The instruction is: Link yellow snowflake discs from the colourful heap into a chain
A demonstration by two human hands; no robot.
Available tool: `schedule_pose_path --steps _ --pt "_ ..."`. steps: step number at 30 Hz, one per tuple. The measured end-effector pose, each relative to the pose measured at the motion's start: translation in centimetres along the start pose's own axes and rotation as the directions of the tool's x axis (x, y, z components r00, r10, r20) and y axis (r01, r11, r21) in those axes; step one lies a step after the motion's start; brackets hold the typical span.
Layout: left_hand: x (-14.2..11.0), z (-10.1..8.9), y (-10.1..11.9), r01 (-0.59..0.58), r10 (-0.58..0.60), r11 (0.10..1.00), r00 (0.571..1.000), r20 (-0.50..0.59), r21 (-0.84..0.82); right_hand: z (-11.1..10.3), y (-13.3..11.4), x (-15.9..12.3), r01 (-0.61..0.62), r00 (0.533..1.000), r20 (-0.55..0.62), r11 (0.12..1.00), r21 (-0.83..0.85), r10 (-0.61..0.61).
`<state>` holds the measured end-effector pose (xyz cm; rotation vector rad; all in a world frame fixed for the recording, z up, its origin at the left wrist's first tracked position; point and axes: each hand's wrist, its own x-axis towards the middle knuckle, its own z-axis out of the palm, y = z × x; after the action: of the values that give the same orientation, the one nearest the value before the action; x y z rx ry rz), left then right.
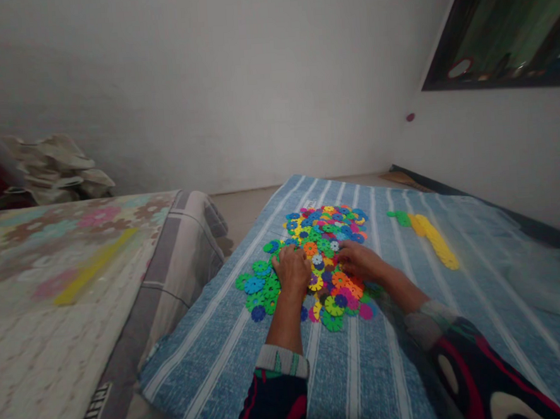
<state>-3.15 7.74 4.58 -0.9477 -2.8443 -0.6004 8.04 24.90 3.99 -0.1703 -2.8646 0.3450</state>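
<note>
A heap of colourful notched plastic discs, shaped like flowers (333, 305), lies spread on a blue striped cloth (213, 359). My left hand (293, 270) rests palm down over the left-middle of the heap, fingers apart and touching the discs. Green and blue discs (260, 283) lie beside its outer edge. At the heap's right side is my right hand (359, 259), its fingers bent together above red and yellow discs. Whatever its fingertips may hold is hidden. An orange disc (310, 249) shows between the two hands.
To the right lies a row of joined discs (431, 238), green at the far end, then orange and yellow. On the left, a bed with a flowered cover (98, 271) carries a yellow strip (96, 268). A white wall (254, 97) stands behind.
</note>
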Motion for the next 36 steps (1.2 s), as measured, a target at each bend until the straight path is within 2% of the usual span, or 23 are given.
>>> schedule_pose_path --steps 3,5,7,9,12,14,16,19,21,24,26,28,29,33,36 --pt "0.1 0.2 -0.1 -0.003 0.003 1.0 1.0 -0.011 -0.004 -0.4 0.4 0.4 -0.076 0.995 0.066 0.994 0.079 0.071" --pt "0.1 0.4 -0.2 -0.006 0.006 1.0 1.0 -0.017 -0.003 -0.9 0.6 0.6 -0.114 0.993 0.047 0.979 0.17 0.107" --pt "0.2 0.4 -0.2 -0.008 0.008 1.0 1.0 -0.028 -0.007 -1.4 0.6 0.5 -0.155 0.987 0.016 0.927 0.341 0.159" --pt "0.2 0.5 -0.2 -0.003 0.003 1.0 0.999 -0.046 -0.019 -1.9 0.4 0.1 -0.2 0.971 0.002 0.813 0.546 0.238" --pt "0.3 0.4 -0.2 0.007 -0.01 0.999 0.997 -0.073 -0.036 -2.1 -0.2 -0.5 -0.236 0.935 0.022 0.576 0.783 0.354" --pt "0.3 0.3 -0.1 0.008 -0.012 0.999 0.996 -0.083 -0.045 -1.9 -0.5 -0.8 -0.236 0.918 0.046 0.449 0.862 0.394" --pt "0.4 0.2 0.0 0.008 -0.013 0.998 0.996 -0.086 -0.058 -1.5 -0.8 -1.0 -0.244 0.908 0.067 0.391 0.887 0.415" --pt "0.4 0.1 0.0 0.012 -0.017 0.997 0.998 -0.065 -0.08 -1.0 -0.7 -1.1 -0.328 0.88 0.11 0.423 0.845 0.462" --pt "0.4 0.0 0.0 0.01 -0.014 0.996 0.999 -0.047 -0.085 -1.0 -0.5 -1.1 -0.399 0.861 0.104 0.535 0.744 0.497" --pt "0.5 0.1 -0.1 0.011 -0.013 0.998 1.0 -0.027 -0.069 -1.2 0.0 -0.9 -0.426 0.861 -0.061 0.781 0.456 0.505" --pt "0.5 0.1 -0.3 0.015 -0.016 0.998 1.0 -0.025 -0.057 -1.3 0.0 -0.7 -0.435 0.855 -0.18 0.862 0.261 0.486" --pt "0.5 0.1 -0.4 0.016 -0.018 0.998 0.999 -0.032 -0.059 -1.3 -0.3 -0.4 -0.447 0.849 -0.224 0.877 0.177 0.478" --pt "0.6 0.0 -0.5 0.019 -0.021 0.998 0.999 -0.034 -0.063 -1.2 -0.6 -0.2 -0.44 0.857 -0.209 0.88 0.178 0.471" --pt "0.7 -0.3 -0.8 0.044 -0.047 0.996 0.998 -0.042 -0.074 -0.7 -2.2 1.2 -0.354 0.926 -0.021 0.884 0.305 0.378" --pt "0.7 -0.5 -0.8 0.064 -0.069 0.995 0.996 -0.057 -0.079 -0.3 -3.1 2.3 -0.325 0.945 0.061 0.899 0.295 0.322"
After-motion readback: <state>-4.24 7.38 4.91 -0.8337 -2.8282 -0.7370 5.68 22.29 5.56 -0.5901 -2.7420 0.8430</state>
